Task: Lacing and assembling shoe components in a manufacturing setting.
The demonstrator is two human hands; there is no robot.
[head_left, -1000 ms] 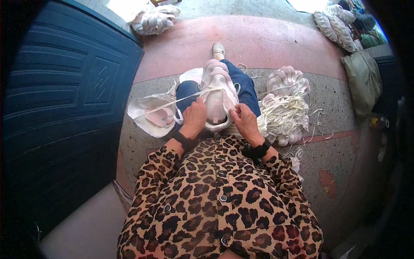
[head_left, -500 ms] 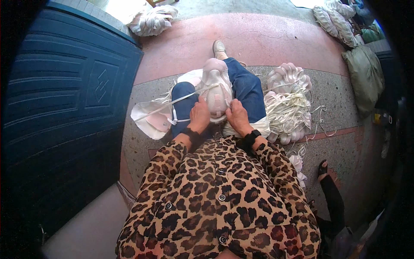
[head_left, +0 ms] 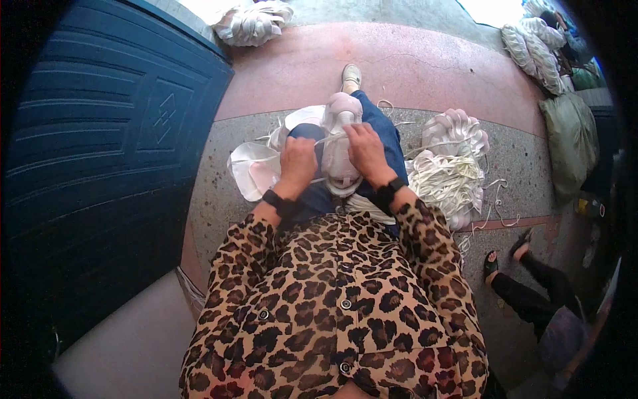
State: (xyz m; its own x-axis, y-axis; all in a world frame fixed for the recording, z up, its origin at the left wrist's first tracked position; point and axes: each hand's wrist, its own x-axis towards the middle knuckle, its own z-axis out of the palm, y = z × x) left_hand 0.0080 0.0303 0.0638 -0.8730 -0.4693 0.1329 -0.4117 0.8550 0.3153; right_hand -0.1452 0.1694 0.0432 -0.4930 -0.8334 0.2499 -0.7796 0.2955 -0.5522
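Note:
A pale pink and white shoe upper (head_left: 342,163) lies lengthwise across my lap, its toe end pointing away from me. A white shoelace (head_left: 327,139) runs tight over its middle. My left hand (head_left: 298,161) is closed at the left of the upper, gripping the lace. On the right side, my right hand (head_left: 367,151) bends over the upper, fingers pinched together at the lace; the exact grip is partly hidden. Flat white and pink shoe pieces (head_left: 254,171) rest left of my knee.
Right of my leg sit a stack of shoe uppers (head_left: 455,133) and a heap of white laces (head_left: 446,179). A blue door (head_left: 119,153) stands at left. White bundles (head_left: 254,23) lie far off. A sack (head_left: 570,146) and another person's feet (head_left: 492,264) are at right.
Both hands have moved forward from the near end of the upper to its middle. The lace now stretches between them. At right, the other person's legs have shifted, showing both feet.

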